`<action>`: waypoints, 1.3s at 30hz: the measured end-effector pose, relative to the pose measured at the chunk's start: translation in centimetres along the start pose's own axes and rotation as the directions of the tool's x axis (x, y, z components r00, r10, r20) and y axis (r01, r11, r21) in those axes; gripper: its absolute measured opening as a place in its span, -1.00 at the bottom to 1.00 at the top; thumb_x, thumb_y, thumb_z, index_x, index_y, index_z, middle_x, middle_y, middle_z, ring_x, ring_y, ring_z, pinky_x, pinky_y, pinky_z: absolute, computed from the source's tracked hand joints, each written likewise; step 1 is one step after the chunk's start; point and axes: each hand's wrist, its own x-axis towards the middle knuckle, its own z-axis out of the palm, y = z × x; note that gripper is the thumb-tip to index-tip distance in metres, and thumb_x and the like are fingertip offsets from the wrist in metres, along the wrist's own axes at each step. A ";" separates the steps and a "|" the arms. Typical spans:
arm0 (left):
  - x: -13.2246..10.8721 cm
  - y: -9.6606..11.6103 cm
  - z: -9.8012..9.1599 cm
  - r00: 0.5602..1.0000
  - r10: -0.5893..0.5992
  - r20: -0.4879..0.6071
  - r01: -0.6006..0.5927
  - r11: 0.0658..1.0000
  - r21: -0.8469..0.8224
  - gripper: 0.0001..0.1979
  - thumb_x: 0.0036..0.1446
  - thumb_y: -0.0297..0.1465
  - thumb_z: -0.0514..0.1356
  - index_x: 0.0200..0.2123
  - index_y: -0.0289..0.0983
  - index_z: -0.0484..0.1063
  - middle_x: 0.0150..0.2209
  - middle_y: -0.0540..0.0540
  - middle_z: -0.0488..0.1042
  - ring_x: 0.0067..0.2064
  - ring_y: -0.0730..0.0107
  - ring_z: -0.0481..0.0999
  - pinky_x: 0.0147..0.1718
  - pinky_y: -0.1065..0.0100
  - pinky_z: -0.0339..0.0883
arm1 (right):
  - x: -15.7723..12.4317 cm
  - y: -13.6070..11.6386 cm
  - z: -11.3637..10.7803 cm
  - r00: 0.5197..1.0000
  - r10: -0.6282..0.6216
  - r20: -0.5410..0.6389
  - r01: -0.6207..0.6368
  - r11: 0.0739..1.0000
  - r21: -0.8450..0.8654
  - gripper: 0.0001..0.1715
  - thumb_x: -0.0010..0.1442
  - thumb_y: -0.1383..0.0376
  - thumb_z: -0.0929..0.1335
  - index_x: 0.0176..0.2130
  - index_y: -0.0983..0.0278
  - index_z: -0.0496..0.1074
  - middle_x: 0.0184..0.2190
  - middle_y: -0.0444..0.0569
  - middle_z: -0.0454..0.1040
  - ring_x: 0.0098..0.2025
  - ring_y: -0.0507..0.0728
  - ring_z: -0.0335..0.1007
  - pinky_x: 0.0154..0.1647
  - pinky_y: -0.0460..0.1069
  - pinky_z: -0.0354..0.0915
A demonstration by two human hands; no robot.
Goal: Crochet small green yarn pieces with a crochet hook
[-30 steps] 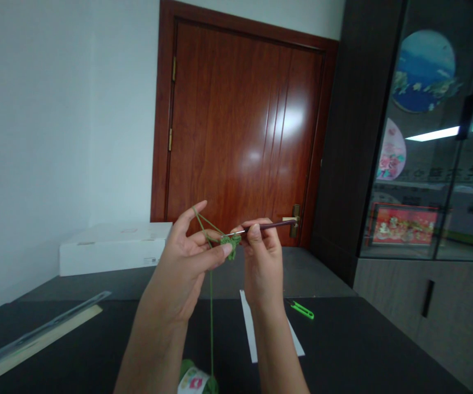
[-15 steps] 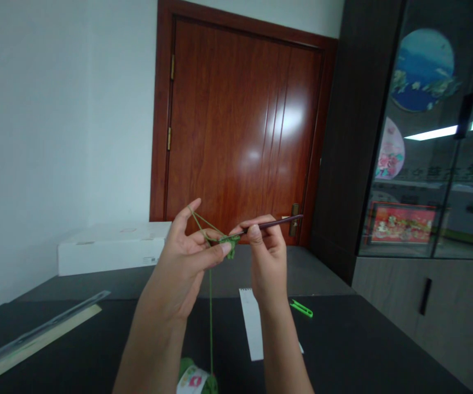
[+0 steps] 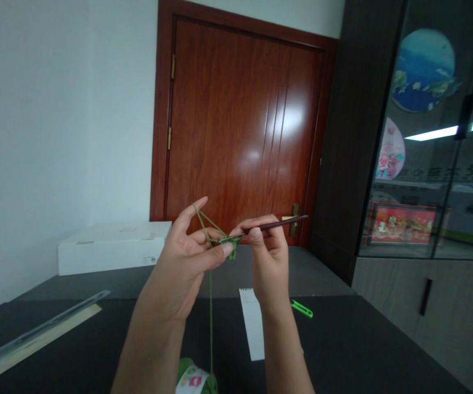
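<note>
My left hand (image 3: pixel 193 251) pinches a small piece of green crochet work (image 3: pixel 232 251) between thumb and fingers, and its raised index finger carries a loop of green yarn (image 3: pixel 211 306). My right hand (image 3: pixel 270 246) grips a crochet hook (image 3: pixel 281 222) with a dark handle, its thin metal shaft pointing left into the crochet work. Whether the hook's tip has caught the yarn is too small to make out. From my left hand the strand hangs straight down to a green yarn ball (image 3: pixel 209 384) with a paper label, partly cut off by the bottom edge.
A white paper strip (image 3: pixel 253 328) lies partly behind my right forearm, with a bright green thread snipper (image 3: pixel 302 308) to its right. On the left are a long pale strip in clear wrapping (image 3: pixel 43 342) and, farther back, a white box (image 3: pixel 113 249) by the wall.
The crochet hook and my right hand have shifted slightly to the right. My left index finger has tipped a little to the right, with the yarn loop still over it.
</note>
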 end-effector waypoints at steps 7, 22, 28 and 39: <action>0.7 -0.7 -0.4 0.993 0.116 -0.037 -0.112 0.989 0.098 -0.20 -0.11 -0.53 0.42 0.23 -0.32 0.26 -0.44 -0.01 0.54 -0.45 0.46 0.46 -0.45 0.46 0.29 | 0.1 0.7 0.3 0.990 0.136 -0.048 -0.133 0.989 0.059 -0.83 0.26 0.20 0.39 -0.30 0.26 0.43 -0.39 -0.13 0.51 -0.31 0.04 0.45 -0.20 -0.04 0.33; 2.5 -2.8 -2.5 0.977 0.206 -0.057 -0.166 0.901 0.402 -0.54 -0.04 -0.49 0.34 0.00 -0.36 0.45 -0.48 0.01 0.53 -0.44 0.39 0.49 -0.33 0.33 0.37 | 0.3 5.3 -0.7 0.908 0.407 -0.100 -0.395 0.911 0.121 -0.66 0.03 0.09 0.52 -0.37 0.28 0.45 -0.42 -0.13 0.51 -0.39 0.00 0.36 -0.35 -0.09 0.24; 2.7 -2.9 -3.2 0.992 0.126 -0.023 -0.108 0.918 0.381 -0.43 -0.09 -0.49 0.35 0.06 -0.39 0.39 -0.52 0.05 0.51 -0.48 0.42 0.45 -0.40 0.36 0.34 | -0.6 5.9 -1.7 0.867 0.489 -0.097 -0.476 0.870 0.130 -0.61 -0.04 0.07 0.55 -0.37 0.29 0.47 -0.45 -0.13 0.48 -0.45 -0.02 0.30 -0.39 -0.10 0.21; -1.4 -11.2 -5.7 0.949 -0.156 -0.276 0.218 0.953 0.209 -0.40 -0.35 -0.51 0.38 -0.10 -0.41 0.45 -0.64 0.07 0.48 -0.60 0.42 0.39 -0.51 0.37 0.25 | -8.5 7.1 -11.8 0.818 0.561 -0.123 -0.508 0.606 -0.612 -0.69 0.14 0.11 0.40 -0.20 0.28 0.50 -0.29 0.03 0.58 -0.24 0.19 0.51 -0.21 0.06 0.41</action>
